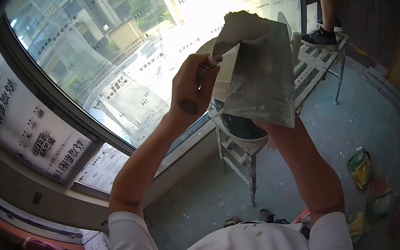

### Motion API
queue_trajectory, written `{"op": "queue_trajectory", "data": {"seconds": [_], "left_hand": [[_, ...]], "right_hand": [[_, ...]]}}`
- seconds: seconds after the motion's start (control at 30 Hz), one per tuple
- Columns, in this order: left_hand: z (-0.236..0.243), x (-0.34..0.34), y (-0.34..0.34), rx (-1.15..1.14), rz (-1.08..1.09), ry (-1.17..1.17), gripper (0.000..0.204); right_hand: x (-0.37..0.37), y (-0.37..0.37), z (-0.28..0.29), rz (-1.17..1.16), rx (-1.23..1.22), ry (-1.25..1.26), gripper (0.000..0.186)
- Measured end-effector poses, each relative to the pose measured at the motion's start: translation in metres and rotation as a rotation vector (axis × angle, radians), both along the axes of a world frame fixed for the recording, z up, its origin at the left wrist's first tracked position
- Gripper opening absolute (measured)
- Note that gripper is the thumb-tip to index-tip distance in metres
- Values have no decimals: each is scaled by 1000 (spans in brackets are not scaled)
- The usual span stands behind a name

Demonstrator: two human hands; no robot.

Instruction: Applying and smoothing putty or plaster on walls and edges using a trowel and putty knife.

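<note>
My left hand is closed around the handle of a putty knife, raised in front of the window. Dark-looking filler lines the far edge of its blade. Beside it a broad grey steel plate like a plastering trowel is held up, its flat face toward me with pale smears near the lower edge. My right hand is at the plate's underside; the plate hides its fingers and the grip. The knife blade overlaps the plate's upper left corner, and whether they touch is unclear.
A paint-spattered metal work bench stands ahead, with another person's shoe on it. A dark rounded object shows below the plate. Film covers the large window at left. Bags lie on the floor at right.
</note>
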State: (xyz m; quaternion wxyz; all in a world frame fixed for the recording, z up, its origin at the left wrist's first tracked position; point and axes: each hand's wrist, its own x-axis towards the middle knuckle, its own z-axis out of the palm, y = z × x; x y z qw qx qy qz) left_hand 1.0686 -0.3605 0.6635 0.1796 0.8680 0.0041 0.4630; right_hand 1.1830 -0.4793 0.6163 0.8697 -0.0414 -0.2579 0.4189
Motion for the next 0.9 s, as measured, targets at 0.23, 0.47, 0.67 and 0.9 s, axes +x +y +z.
{"op": "queue_trajectory", "data": {"seconds": [0.23,0.47,0.67,0.9], "left_hand": [[-5,-13,19,412,152,-239,20],[8,-110,43,747,338,-56,22],[-66,-275,50,-552,158,88,21],[-256,-427,-43,-1464,-406,126,28]], "right_hand": [[-8,13,-5,29,-162,-417,62],[-42,25,-9,916,17,35,40],[-112,48,-126,1008,-57,53,35],[-317,18,-225,1268,-494,35,30]]}}
